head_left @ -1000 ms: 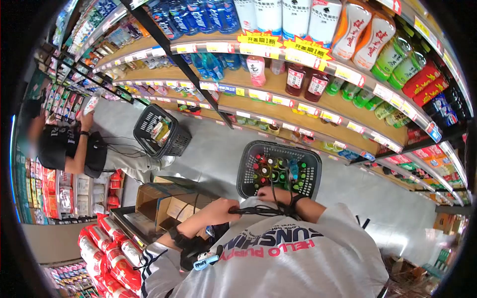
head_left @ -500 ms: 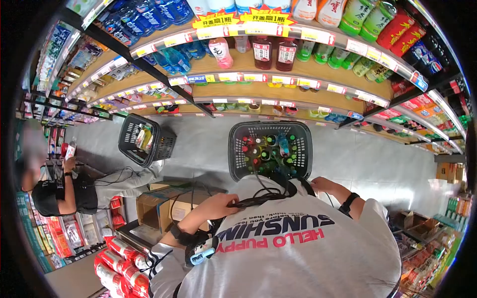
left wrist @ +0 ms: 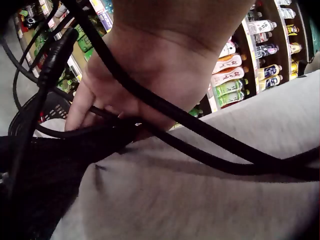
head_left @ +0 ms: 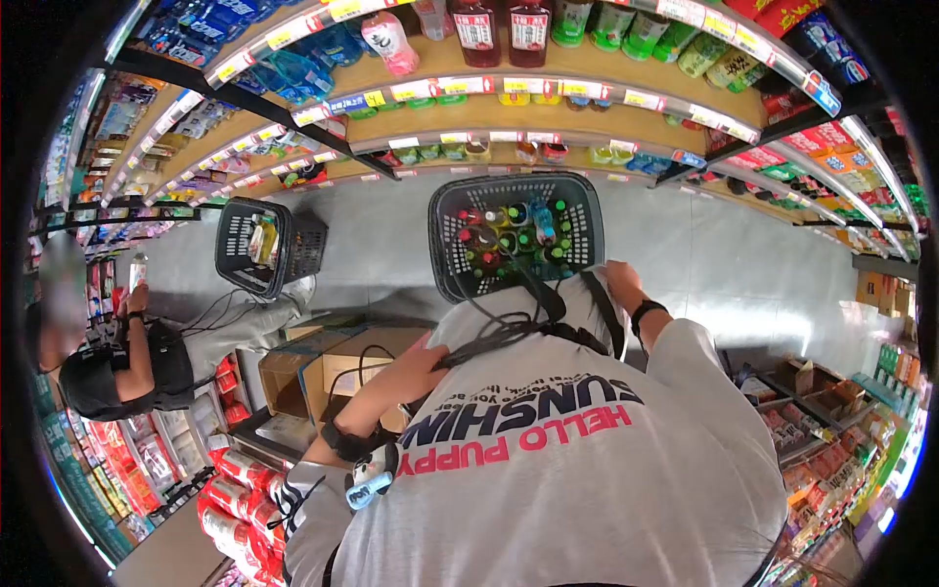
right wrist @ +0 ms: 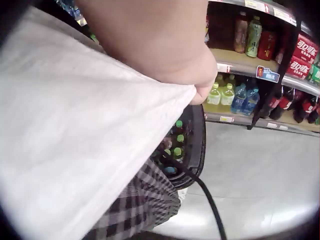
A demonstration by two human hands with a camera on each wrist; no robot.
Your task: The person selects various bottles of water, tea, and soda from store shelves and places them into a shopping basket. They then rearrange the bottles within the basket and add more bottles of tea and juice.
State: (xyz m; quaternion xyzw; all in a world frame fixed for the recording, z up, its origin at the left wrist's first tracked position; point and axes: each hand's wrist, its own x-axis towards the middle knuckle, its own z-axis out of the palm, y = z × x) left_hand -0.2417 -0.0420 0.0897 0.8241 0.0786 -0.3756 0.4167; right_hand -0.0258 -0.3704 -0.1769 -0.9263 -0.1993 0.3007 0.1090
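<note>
In the left wrist view my left grip (left wrist: 140, 80) lies at the front of my pale grey T-shirt (left wrist: 165, 210), fingers bent down behind black cables (left wrist: 195, 122) and a wide black strap (left wrist: 55, 175); those cover the fingertips, so I cannot tell what, if anything, they close on. In the right wrist view my right grip (right wrist: 200, 75) clearly pinches the shirt's hem, drawing the cloth into a taut point out over my plaid garment (right wrist: 132, 200); beyond it show the black shopping basket (right wrist: 197, 145) and some green-capped bottles (right wrist: 178, 137) in it. In the head view the T-shirt is on my body, its lower edge gathered between my two arms with cables running over it, while the bottle-filled basket stands on the grey floor (head_left: 391, 225) just ahead of me, below the drink shelves (head_left: 597, 122), touched by neither grip as far as I can see. I take the step in hand to be straightening the shirt around the strap and cables. From here, I judge, the work calls for settling the hem smoothly, without snagging a cable, before I let the cloth go.
</note>
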